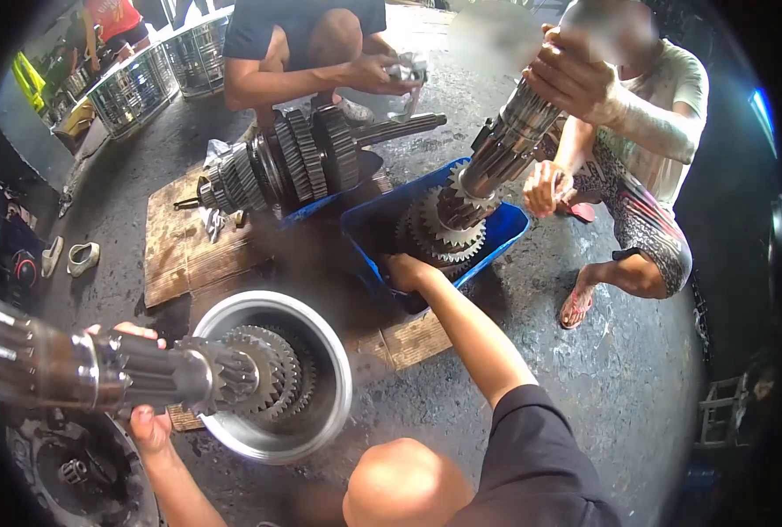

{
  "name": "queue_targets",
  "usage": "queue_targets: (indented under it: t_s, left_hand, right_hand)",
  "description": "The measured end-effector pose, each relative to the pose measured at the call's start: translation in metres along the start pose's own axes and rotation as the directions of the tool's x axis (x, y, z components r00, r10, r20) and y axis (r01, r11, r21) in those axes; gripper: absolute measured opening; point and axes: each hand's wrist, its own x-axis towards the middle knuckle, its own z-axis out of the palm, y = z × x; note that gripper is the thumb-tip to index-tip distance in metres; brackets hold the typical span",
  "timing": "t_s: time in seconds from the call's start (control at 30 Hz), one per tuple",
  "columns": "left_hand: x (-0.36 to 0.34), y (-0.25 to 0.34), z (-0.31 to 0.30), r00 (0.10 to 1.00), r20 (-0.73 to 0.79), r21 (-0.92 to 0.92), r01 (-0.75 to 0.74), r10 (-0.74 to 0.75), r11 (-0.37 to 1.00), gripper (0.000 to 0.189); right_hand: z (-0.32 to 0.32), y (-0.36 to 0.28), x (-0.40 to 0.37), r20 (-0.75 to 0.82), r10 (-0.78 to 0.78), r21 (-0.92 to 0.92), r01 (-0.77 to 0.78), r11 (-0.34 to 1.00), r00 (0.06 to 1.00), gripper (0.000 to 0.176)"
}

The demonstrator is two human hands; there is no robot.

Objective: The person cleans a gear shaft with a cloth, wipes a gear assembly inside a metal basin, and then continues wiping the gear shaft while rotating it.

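My left hand (151, 430) wraps round a thick splined gear shaft (158, 373) on the left, with fingertips showing past its far side. The shaft's toothed gears (272, 373) sit down inside a round metal basin (343, 386). My right hand (401, 272) reaches into a blue plastic tub (505, 233), beside the gears (439, 228) of a second shaft (510, 140). Its fingers are mostly hidden by the dark tub and the gears. A co-worker's hand (575, 79) grips the top of that second shaft, which leans over the tub.
Another squatting person (307, 53) holds a small metal part (406, 68). Before that person lies a gear assembly (294, 162) over cardboard (176, 255). A dark round housing (75, 470) sits at lower left. Slippers (82, 258) and metal drums (136, 92) stand farther back.
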Motion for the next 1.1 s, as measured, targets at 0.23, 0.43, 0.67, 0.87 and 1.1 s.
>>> queue_targets:
  t_s: [0.23,0.43,0.67,0.87,1.1]
  left_hand:
    - [-0.006,0.009,0.0,0.999,-0.033,0.027,-0.042,0.043,0.999,0.106]
    - [-0.012,0.017,0.01,0.993,-0.076,0.003,-0.094,0.094,0.996,0.102]
    - [-0.012,0.01,-0.007,0.995,-0.007,-0.109,-0.098,0.098,0.989,0.089]
    - [-0.005,-0.004,-0.023,0.993,-0.12,-0.104,-0.031,0.018,0.994,0.075]
    - [0.024,0.006,-0.016,0.999,-0.002,-0.181,-0.046,0.046,0.982,0.082]
  right_hand:
    - [0.032,-0.006,0.049,0.123,-0.017,-0.082,0.027,0.996,0.992,0.041]
    - [0.085,0.068,0.071,0.31,0.006,0.047,-0.021,0.999,0.951,0.038]
    - [-0.011,0.032,0.009,0.377,-0.071,-0.025,0.087,0.996,0.923,0.042]
    - [-0.141,-0.078,-0.132,-0.16,-0.252,0.386,0.295,0.874,0.954,0.059]
    - [-0.147,-0.238,-0.186,-0.265,-0.691,0.686,0.635,0.355,0.673,0.058]
